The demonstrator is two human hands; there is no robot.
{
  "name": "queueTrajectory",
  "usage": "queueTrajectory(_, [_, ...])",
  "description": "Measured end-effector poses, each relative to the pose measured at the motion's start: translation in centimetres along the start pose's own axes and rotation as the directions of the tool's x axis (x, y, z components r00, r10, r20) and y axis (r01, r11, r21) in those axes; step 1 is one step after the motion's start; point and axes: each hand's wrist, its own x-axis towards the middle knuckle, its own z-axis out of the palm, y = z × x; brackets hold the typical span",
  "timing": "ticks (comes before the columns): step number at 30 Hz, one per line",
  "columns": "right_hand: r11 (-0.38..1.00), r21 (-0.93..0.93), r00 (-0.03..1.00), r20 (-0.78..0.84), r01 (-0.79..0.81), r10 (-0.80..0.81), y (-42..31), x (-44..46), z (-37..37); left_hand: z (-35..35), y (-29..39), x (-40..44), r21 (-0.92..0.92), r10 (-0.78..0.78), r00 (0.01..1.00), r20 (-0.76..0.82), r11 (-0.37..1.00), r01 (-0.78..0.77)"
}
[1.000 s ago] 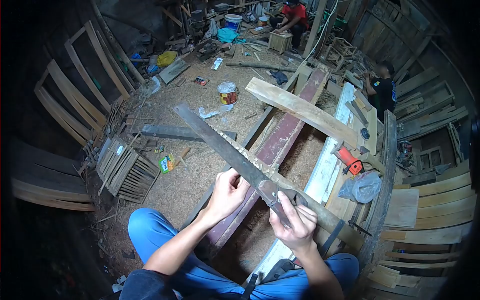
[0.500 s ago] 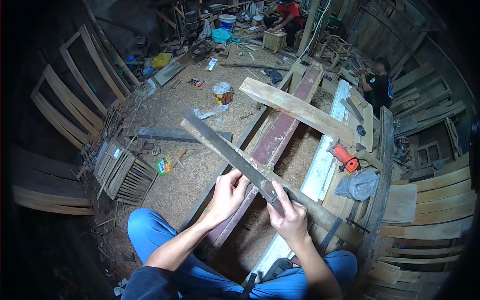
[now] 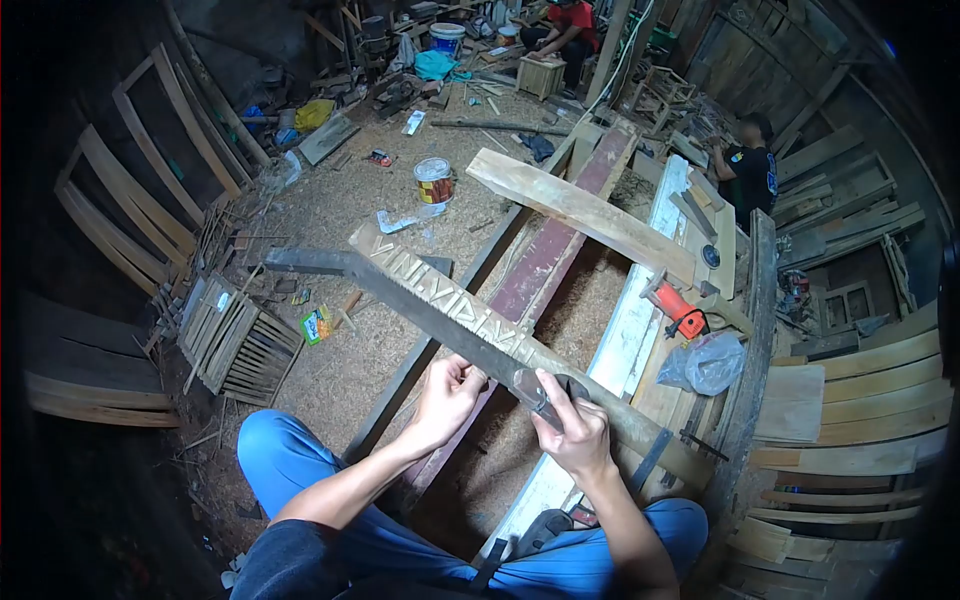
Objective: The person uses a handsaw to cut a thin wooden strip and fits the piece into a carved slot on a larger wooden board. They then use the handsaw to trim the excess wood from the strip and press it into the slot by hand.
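My right hand [image 3: 578, 432] is closed round the handle of a hand saw [image 3: 425, 318], with the index finger stretched along it. The dark blade slants up to the left, its toothed edge towards a wooden board [image 3: 540, 358] with rows of letter-like marks. Whether blade and board touch, I cannot tell. Just below the blade, near the handle, is my left hand [image 3: 448, 402], its fingers closed in a pinch. What they hold, if anything, is hidden. Beneath both hands run long beams, one of them dark red [image 3: 540, 265].
A pale plank [image 3: 580, 215] lies across the beams. At right are a red power tool [image 3: 675, 305] and a plastic bag [image 3: 705, 362]. A paint can [image 3: 434, 182] and slatted crate [image 3: 245, 345] stand on the littered floor. Two people work farther back.
The saw blade has tilted, now showing its broad side and teeth, and its tip has dropped slightly. The board's marked face has come into view. My view has shifted a little.
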Motion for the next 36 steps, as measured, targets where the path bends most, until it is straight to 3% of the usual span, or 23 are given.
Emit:
queueTrajectory(1, [1.000, 0.014, 1.000, 0.010, 0.007, -0.008, 0.4, 0.3, -0.1, 0.0, 0.1, 0.4, 0.017, 0.016, 1.000, -0.013, 1.000, -0.016])
queueTrajectory(2, [0.997, 0.018, 0.992, -0.102, 0.074, -0.072, 1.3, 0.1, 0.6, -1.1, 0.1, 0.2, 0.232, -0.063, 0.997, 0.045, 0.971, 0.051])
queueTrajectory(3, [0.978, -0.182, 0.994, -0.005, -0.106, 0.107, 2.5, -0.9, -0.3, -3.8, -3.0, 2.7, 0.030, 0.250, 0.917, -0.312, 0.967, -0.254])
queueTrajectory(4, [0.597, -0.167, 0.550, 0.256, -0.785, 0.795, 2.8, 0.3, -4.0, -9.5, 4.1, 3.0, 0.461, 0.234, 0.906, -0.352, 0.886, -0.050])
queueTrajectory(5, [0.873, 0.005, 0.866, -0.129, -0.487, 0.484, 8.9, -3.3, -3.2, -10.2, 5.6, 2.2, 0.475, 0.240, 0.910, -0.339, 0.878, -0.055])
queueTrajectory(6, [0.850, 0.189, 0.815, -0.244, -0.491, 0.525, 10.6, -4.4, -3.6, -11.0, 6.6, 1.7, 0.396, 0.225, 0.917, -0.328, 0.915, -0.083])
queueTrajectory(7, [0.867, 0.146, 0.800, -0.337, -0.477, 0.497, 9.7, -3.9, -3.6, -11.4, 6.9, 1.9, 0.299, 0.218, 0.919, -0.329, 0.947, -0.117])
queueTrajectory(9, [0.869, 0.010, 0.846, -0.223, -0.495, 0.484, 7.4, -3.0, -3.3, -7.9, 2.9, 2.3, 0.005, -0.023, 0.978, -0.209, 1.000, 0.024])
queueTrajectory(11, [0.890, -0.055, 0.876, -0.209, -0.453, 0.434, 5.3, -2.4, -2.6, -5.5, 2.5, 2.4, -0.083, -0.136, 0.985, -0.104, 0.988, 0.128])
queueTrajectory(13, [0.869, 0.063, 0.862, -0.114, -0.490, 0.494, 2.5, -1.2, -2.3, -5.0, 2.4, 2.1, -0.053, -0.074, 0.995, -0.074, 0.996, 0.070])
queueTrajectory(14, [0.910, 0.044, 0.905, -0.103, -0.411, 0.414, 3.1, -1.4, -1.6, -4.8, 3.3, 2.0, -0.067, -0.129, 0.991, -0.040, 0.990, 0.126])
queueTrajectory(18, [0.929, 0.146, 0.928, -0.110, -0.339, 0.356, 1.7, -0.1, -1.1, -3.6, 2.3, 3.2, -0.042, -0.083, 0.997, -0.005, 0.996, 0.082])
queueTrajectory(21, [0.983, 0.050, 0.979, -0.094, -0.179, 0.183, 1.1, 0.0, -1.3, -2.3, 2.2, 2.9, 0.032, -0.085, 0.995, 0.055, 0.996, 0.084])
queueTrajectory(26, [0.998, 0.030, 0.991, -0.126, -0.048, 0.052, 0.1, 0.7, -1.4, -1.0, 1.7, 3.1, 0.088, -0.027, 0.994, 0.110, 0.996, 0.017])
queueTrajectory(28, [0.999, 0.024, 0.993, -0.110, -0.041, 0.043, -0.2, 0.8, -1.2, -0.4, 1.1, 3.0, 0.080, 0.085, 0.990, 0.113, 0.992, -0.094])
queueTrajectory(36, [0.999, -0.035, 0.998, -0.056, -0.003, 0.001, -0.9, 0.5, -1.0, -0.2, 2.8, 1.8, 0.302, 0.174, 0.976, 0.135, 0.931, -0.207])
